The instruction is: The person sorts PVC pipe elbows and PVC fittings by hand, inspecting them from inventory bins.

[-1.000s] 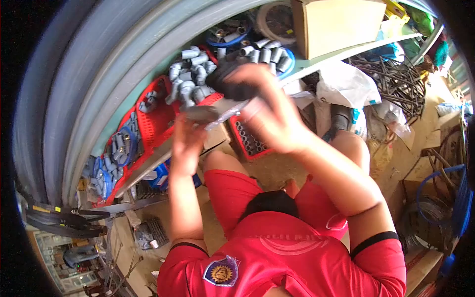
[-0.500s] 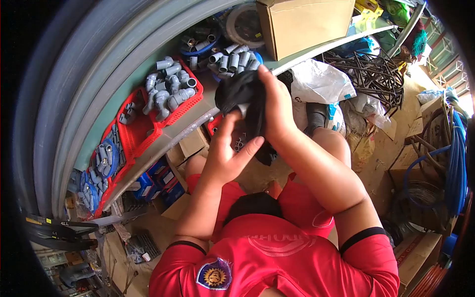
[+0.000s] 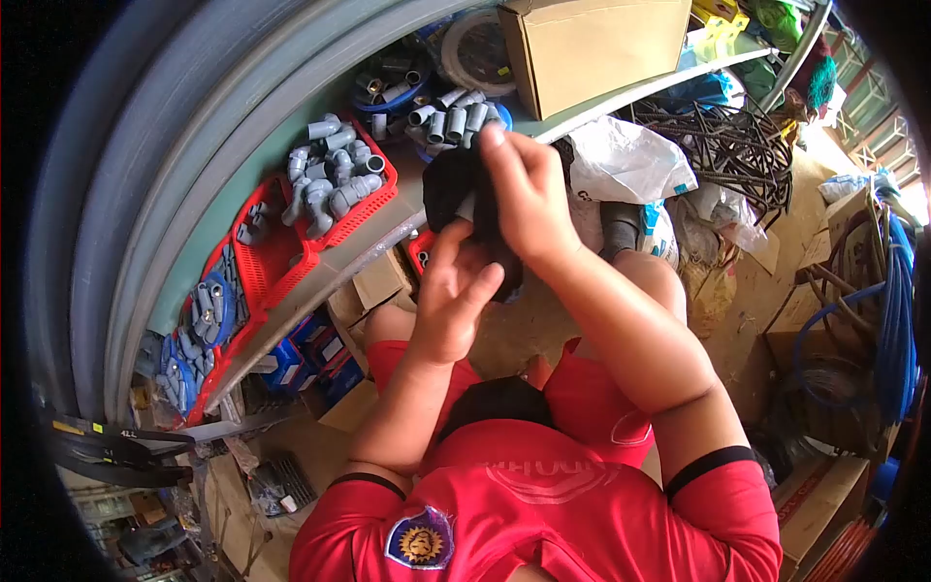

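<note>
A black cloth [image 3: 449, 182] is bunched up between my two hands, over the edge of the shelf. Part of a small pale grey piece [image 3: 466, 207], perhaps a pipe fitting, peeks out of its folds; the rest is covered. My left hand [image 3: 454, 301] supports the cloth and the piece from below, its fingers partly hidden behind them. From above, my right hand [image 3: 531, 199] grips the cloth with fingers curled and thumb pressed on top. Closest to them on the shelf are grey pipe fittings [image 3: 456, 123] in a blue basket.
Red baskets [image 3: 267, 267] with grey elbow fittings [image 3: 335, 184] line the shelf at left. A cardboard box [image 3: 596, 58] stands at the back. White sacks [image 3: 630, 160], black rods [image 3: 732, 145] and coiled blue hose [image 3: 897, 310] lie to the right. Large grey pipes [image 3: 107, 194] curve along the left.
My right hand has shifted slightly left and curled more tightly over the cloth. The cloth's hanging end is drawn up closer to my left hand, which has turned a little.
</note>
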{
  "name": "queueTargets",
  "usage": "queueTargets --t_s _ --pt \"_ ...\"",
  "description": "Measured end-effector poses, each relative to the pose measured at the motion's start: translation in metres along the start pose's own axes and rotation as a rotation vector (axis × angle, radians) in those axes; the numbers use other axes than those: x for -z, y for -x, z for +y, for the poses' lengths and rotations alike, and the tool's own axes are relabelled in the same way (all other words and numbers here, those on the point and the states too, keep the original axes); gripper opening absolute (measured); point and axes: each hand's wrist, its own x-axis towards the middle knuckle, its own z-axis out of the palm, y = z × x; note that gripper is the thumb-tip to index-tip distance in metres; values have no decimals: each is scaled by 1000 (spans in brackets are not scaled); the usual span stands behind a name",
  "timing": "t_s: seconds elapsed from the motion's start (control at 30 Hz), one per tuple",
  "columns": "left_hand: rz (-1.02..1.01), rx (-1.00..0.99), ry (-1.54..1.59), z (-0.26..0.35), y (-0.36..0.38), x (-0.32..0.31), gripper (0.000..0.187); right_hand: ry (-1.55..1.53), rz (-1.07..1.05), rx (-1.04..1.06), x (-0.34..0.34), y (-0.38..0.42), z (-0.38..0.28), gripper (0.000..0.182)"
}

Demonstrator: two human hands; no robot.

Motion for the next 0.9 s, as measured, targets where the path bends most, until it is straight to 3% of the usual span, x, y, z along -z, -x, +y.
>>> queueTargets --t_s 0.07,0.1,0.13,0.23,0.33,0.37,0.43,0.47,0.5,0.57,0.6,0.63,0.7,0.8,0.9 --pt "-49 -106 -320 -6 0 5 56 -259 123 -285 3 -5 -7 53" --pt "-100 -187 -463 -9 -6 8 57 -181 222 -510 9 -9 -14 43" --pt "-133 -270 -434 -11 -13 8 58 -404 203 -557 13 -12 -13 45" --pt "-40 -108 -122 4 -14 14 71 -1048 33 -542 28 -26 0 53" --pt "-35 -23 237 20 -15 17 78 -768 60 -271 29 -25 -16 55" --pt "-24 -13 344 24 -15 11 80 -523 -144 42 26 -22 -12 53" --pt "-60 -30 319 22 -16 0 80 122 -327 420 11 -10 -11 51" --pt "-61 -72 205 15 -17 -1 84 201 -280 434 8 0 -19 44" --pt "-98 -67 179 11 -18 0 89 312 -267 292 11 5 -20 44" --pt "-67 -58 225 2 -14 -9 91 66 -207 -53 14 -2 2 51" --pt "-48 -72 194 0 -13 -14 91 -204 -129 -165 13 -3 -1 60" --pt "-56 -88 106 -2 -12 -17 92 -289 36 -221 7 -6 -2 60" --pt "-74 -137 -66 -4 -16 -21 92 -559 156 -411 7 -2 -28 57" --pt "-95 -145 5 -8 -18 -11 88 -970 159 -542 13 -9 -22 51" --pt "-113 -135 106 -6 -21 -2 84 -686 176 -368 25 -14 -14 44"
